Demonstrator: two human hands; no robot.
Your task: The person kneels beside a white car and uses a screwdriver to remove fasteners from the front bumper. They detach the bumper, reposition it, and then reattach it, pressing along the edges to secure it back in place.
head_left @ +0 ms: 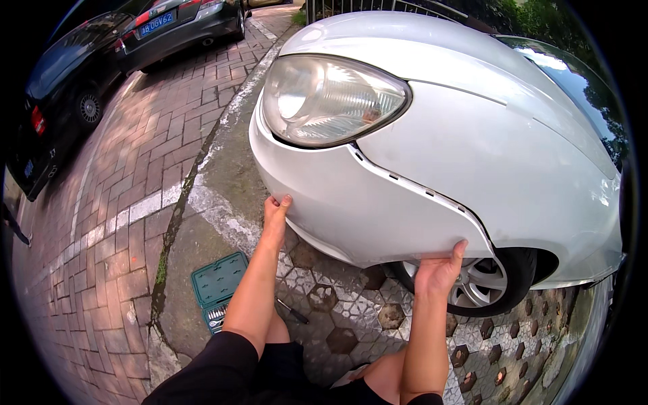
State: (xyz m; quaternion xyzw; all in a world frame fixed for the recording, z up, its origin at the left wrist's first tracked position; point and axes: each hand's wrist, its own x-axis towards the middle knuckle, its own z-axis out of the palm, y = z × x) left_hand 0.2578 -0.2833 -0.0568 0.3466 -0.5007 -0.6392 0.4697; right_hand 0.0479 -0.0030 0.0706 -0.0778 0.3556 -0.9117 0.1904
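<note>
A white car's front bumper (324, 182) hangs slightly away from the fender (432, 142), and several dark slots show along the seam between them. My left hand (275, 214) grips the bumper's lower part, thumb on the outer face and fingers mostly hidden at its edge. By the front wheel (496, 287), my right hand (439, 270) holds the bumper's wheel-arch edge from below. Its thumb points up against the painted face, while its fingers are out of sight behind the panel. Above the bumper sits the headlight (331, 101).
An open green tool case (219, 280) with bits and sockets lies beside my left forearm. A black-handled screwdriver-like tool (291, 311) rests on the patterned paving (358, 307). Two dark cars (182, 34) are parked at the far left on brick paving (148, 148).
</note>
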